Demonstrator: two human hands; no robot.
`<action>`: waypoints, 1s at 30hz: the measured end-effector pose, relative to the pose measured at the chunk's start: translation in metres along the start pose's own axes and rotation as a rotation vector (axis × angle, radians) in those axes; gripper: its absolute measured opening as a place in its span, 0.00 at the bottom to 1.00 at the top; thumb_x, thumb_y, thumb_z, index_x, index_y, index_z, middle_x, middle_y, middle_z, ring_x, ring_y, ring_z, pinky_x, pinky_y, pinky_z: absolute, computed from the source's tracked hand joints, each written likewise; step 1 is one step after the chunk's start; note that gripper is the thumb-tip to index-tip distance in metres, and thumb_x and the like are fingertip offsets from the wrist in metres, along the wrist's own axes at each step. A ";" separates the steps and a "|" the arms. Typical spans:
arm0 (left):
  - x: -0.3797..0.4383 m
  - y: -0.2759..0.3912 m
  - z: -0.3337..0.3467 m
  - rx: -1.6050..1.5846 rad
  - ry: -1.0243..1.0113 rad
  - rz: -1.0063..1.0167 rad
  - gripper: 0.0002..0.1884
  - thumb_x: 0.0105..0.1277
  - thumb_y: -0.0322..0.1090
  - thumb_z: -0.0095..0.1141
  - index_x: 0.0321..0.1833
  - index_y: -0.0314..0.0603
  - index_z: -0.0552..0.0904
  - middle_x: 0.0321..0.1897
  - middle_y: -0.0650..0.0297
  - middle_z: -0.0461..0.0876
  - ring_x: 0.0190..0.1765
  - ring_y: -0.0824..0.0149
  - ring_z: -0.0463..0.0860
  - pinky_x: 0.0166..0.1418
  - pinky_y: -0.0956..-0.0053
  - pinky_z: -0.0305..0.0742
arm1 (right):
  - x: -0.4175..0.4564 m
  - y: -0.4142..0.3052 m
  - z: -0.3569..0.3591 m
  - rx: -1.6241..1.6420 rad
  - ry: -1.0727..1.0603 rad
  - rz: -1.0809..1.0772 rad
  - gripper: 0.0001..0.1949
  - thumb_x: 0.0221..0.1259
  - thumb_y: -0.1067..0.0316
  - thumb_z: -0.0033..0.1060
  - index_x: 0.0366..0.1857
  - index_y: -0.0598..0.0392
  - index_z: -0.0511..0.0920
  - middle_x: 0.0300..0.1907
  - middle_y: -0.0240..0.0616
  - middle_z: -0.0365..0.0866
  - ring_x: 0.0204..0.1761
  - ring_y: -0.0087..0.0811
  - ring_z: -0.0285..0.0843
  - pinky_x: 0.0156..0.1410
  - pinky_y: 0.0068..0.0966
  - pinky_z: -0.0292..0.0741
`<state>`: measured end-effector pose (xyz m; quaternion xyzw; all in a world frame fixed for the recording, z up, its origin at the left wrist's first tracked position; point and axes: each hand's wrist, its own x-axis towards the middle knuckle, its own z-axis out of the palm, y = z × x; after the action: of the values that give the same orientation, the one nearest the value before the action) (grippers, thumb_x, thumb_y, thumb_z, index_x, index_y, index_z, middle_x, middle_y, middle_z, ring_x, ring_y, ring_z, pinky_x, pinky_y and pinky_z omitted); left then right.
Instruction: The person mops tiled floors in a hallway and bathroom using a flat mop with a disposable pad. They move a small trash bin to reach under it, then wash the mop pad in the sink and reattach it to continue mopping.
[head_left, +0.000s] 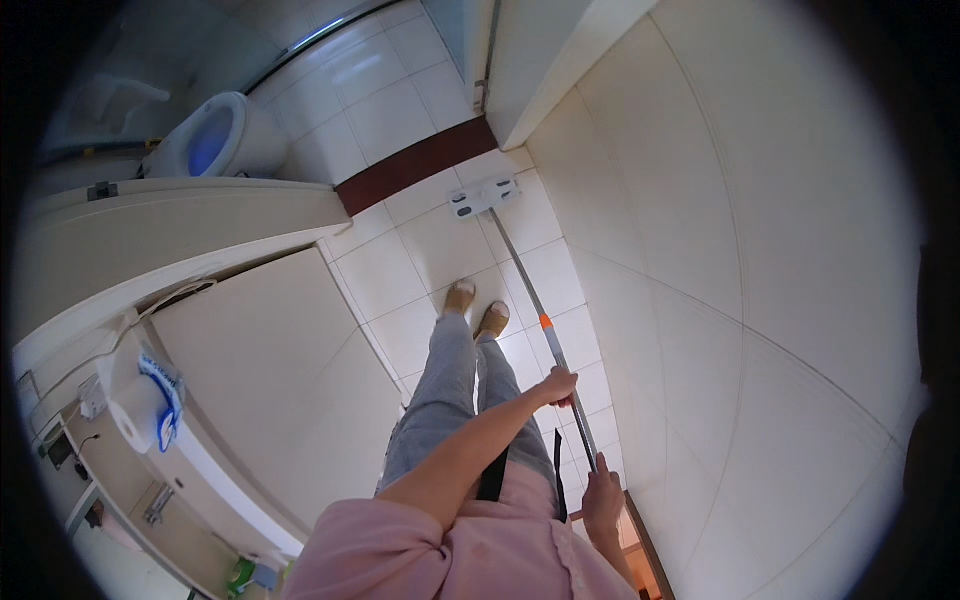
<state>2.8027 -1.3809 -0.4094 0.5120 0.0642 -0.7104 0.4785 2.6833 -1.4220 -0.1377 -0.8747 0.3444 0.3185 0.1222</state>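
A flat mop with a white rectangular head (472, 202) rests on the white floor tiles, just short of the dark red door threshold. Its metal pole (523, 274) slants back towards me and carries an orange collar (545, 322) partway along. My left hand (559, 386) is wrapped around the pole below that collar, with the left arm crossing in front of my body. Nearer to me, my right hand (602, 495) grips the upper end of the pole. The pole's very end is hidden by this hand.
Beyond the dark red threshold (420, 165) stands a white toilet (255, 139) on tiles. A tiled wall (675, 225) runs close on the right. At left are a white cabinet or appliance (262, 360), a trailing cable (161, 300), a paper roll (135, 412) and a faucet (157, 502).
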 end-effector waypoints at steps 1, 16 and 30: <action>0.002 0.000 0.000 0.003 0.039 0.038 0.33 0.72 0.49 0.35 0.14 0.31 0.77 0.13 0.51 0.79 0.11 0.61 0.76 0.13 0.67 0.69 | 0.001 0.000 0.007 -0.009 0.029 -0.022 0.22 0.62 0.69 0.56 0.62 0.47 0.69 0.31 0.50 0.75 0.31 0.53 0.78 0.35 0.46 0.74; 0.053 -0.020 0.018 0.280 0.456 0.391 0.08 0.56 0.32 0.56 0.28 0.33 0.77 0.24 0.52 0.79 0.31 0.52 0.80 0.37 0.60 0.75 | 0.017 0.020 0.026 0.029 0.142 -0.070 0.22 0.64 0.69 0.54 0.63 0.45 0.70 0.29 0.45 0.74 0.27 0.48 0.78 0.31 0.43 0.74; 0.219 -0.151 0.173 1.386 0.411 0.505 0.06 0.53 0.40 0.58 0.29 0.48 0.82 0.23 0.65 0.79 0.28 0.59 0.82 0.30 0.56 0.65 | 0.039 0.267 0.112 0.058 -0.147 -0.144 0.22 0.67 0.69 0.47 0.65 0.55 0.65 0.30 0.56 0.77 0.34 0.55 0.77 0.39 0.48 0.73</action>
<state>2.5710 -1.5355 -0.5612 0.8161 -0.4273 -0.3479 0.1743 2.4707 -1.5894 -0.2465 -0.8676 0.2798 0.3619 0.1948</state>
